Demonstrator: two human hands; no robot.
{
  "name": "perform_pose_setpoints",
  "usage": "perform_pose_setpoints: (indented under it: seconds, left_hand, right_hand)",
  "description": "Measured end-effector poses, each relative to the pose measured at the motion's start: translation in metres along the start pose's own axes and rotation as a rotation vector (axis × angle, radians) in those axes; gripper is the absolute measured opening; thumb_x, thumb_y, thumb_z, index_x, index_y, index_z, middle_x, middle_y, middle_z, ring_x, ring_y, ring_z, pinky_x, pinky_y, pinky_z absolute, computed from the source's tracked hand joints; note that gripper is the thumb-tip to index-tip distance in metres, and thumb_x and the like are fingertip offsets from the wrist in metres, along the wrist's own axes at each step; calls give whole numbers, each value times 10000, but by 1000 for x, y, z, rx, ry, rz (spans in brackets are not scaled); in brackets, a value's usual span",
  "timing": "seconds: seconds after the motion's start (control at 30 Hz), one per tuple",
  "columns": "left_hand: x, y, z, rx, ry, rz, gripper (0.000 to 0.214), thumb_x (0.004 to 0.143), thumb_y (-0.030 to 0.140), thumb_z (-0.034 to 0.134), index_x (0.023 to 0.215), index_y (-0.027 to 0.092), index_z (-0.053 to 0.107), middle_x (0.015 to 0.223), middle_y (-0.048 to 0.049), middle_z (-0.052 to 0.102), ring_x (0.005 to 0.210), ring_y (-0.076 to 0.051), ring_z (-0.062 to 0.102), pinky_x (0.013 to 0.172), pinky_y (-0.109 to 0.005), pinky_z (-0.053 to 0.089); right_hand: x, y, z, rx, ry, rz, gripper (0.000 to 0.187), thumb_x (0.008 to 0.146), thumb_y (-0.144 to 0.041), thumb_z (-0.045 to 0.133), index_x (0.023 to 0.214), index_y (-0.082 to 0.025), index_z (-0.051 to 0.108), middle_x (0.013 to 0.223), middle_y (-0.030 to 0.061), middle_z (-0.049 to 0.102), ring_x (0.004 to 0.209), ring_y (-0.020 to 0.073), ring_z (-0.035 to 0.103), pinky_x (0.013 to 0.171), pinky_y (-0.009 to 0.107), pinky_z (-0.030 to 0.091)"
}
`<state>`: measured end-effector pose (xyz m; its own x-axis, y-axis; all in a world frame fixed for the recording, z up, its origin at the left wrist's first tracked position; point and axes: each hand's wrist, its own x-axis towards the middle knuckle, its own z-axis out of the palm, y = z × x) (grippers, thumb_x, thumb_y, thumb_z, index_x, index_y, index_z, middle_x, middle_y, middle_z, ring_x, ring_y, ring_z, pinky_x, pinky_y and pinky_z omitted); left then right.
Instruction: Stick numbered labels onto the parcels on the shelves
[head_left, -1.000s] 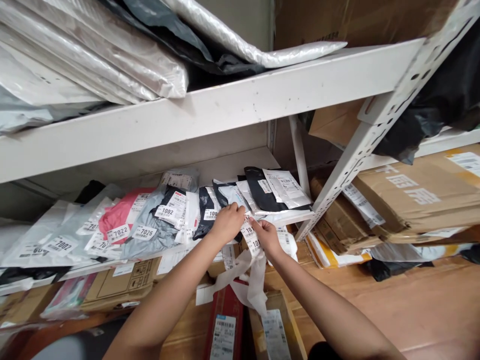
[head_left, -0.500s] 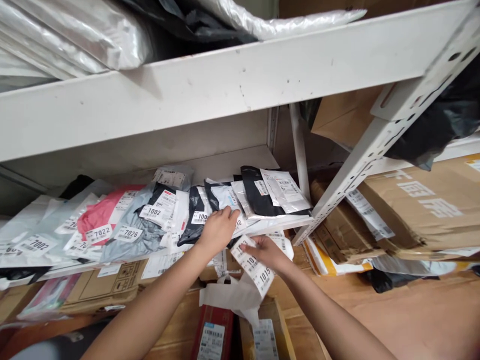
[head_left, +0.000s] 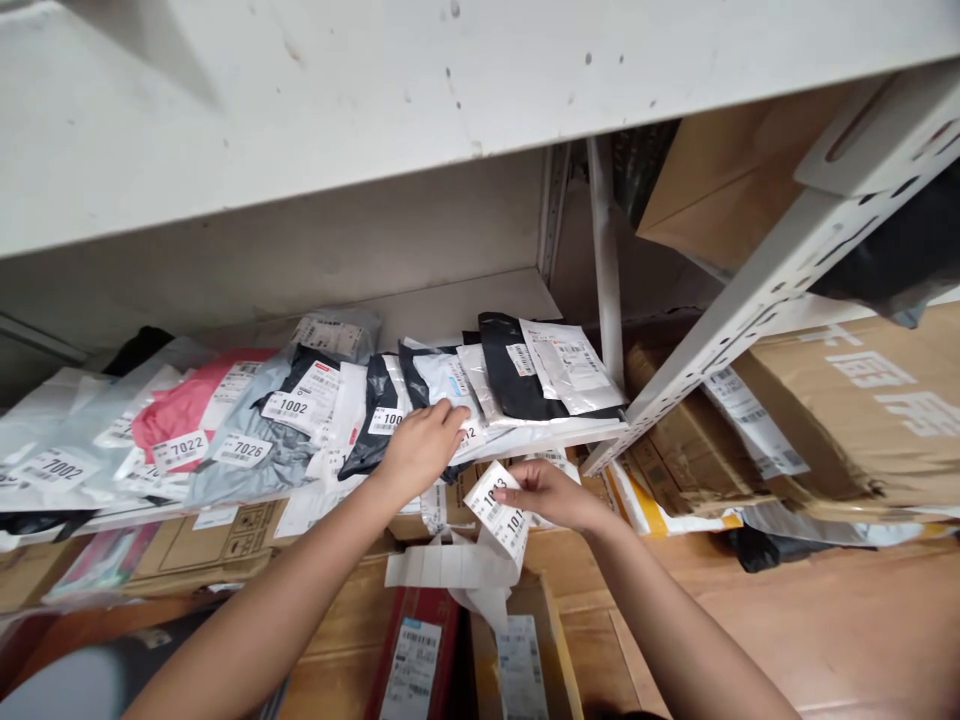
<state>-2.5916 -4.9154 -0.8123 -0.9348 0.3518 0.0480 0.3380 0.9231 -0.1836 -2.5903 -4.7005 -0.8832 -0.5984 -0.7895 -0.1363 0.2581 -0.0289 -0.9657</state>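
My left hand [head_left: 426,445] lies over the front of a dark mailer bag with a pale blue-white patch [head_left: 442,378] on the shelf. Its fingers rest at a white label [head_left: 469,436] whose visible number ends in 12; the rest is hidden. To the right, just off the shelf edge, my right hand [head_left: 553,494] is closed on a strip of number labels [head_left: 501,508], pinched between thumb and fingers. 1013 shows at the strip's top, and its paler backing [head_left: 442,566] hangs below in loops. Left of my left hand lies a black mailer bag [head_left: 369,425] with a partly covered number label.
More labelled mailer bags line the shelf, including a pink one [head_left: 180,405] and a grey one [head_left: 251,465]. A white shelf beam [head_left: 337,110] crosses above, with a slotted upright [head_left: 720,345] at right. Below stand a red box [head_left: 412,650] and cartons [head_left: 847,420].
The view has shifted downward and closer to the shelf. My right hand has brought the label strip up a little, and 1015 no longer shows. My left hand stays on the same mailer bag.
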Motion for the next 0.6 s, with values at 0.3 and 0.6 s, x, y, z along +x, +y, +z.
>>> perform_pose_setpoints:
  seconds: [0.3, 0.6]
  left_hand:
    - [26, 17, -9, -5, 80, -211, 331, 826, 430, 620, 1030, 171, 584, 1006, -105, 563, 956, -288, 545, 751, -374, 406]
    - [37, 37, -12, -102, 245, -163, 318, 946, 360, 418, 896, 195, 685, 968, -100, 635, 979, -269, 516, 864, -461, 341]
  right_hand:
    - [-8, -6, -1, -657, 655, -504, 184, 881, -331, 579, 814, -182, 664, 819, 62, 628, 795, 207, 555, 743, 334, 435]
    - [-1, -1, 1, -877, 767, -656, 86, 876, -249, 572, 822, -198, 614, 1206, 136, 555, 1098, 272, 517, 890, 435, 458]
